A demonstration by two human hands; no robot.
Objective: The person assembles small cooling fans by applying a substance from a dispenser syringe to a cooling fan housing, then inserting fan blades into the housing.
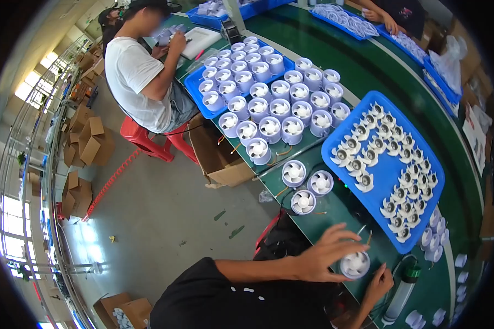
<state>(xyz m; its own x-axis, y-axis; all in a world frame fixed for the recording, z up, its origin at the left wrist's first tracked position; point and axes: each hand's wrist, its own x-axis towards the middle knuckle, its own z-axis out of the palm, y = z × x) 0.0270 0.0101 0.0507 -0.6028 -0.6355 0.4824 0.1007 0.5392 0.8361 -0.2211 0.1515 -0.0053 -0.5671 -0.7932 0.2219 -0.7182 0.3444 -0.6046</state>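
A small white fan in a round housing (355, 265) is at the near edge of the green table, with my left hand (330, 253) curled round it, thumb and fingers on opposite sides. Just right of it, my right hand (381, 283) is closed with its fingertips together; whatever they may pinch is too small to make out. Beside that hand lies a clear tube with a green cap (404, 289). Ahead of my left hand, three finished-looking fans (304, 202) stand in a group, blades up.
A blue tray (352, 211) holds several loose white fan wheels. Farther left, many housed fans (280, 108) crowd the table and another blue tray (194, 88). White housings (434, 241) stand at the right. A person in a white shirt (134, 74) sits at the far left beside an open carton (219, 159).
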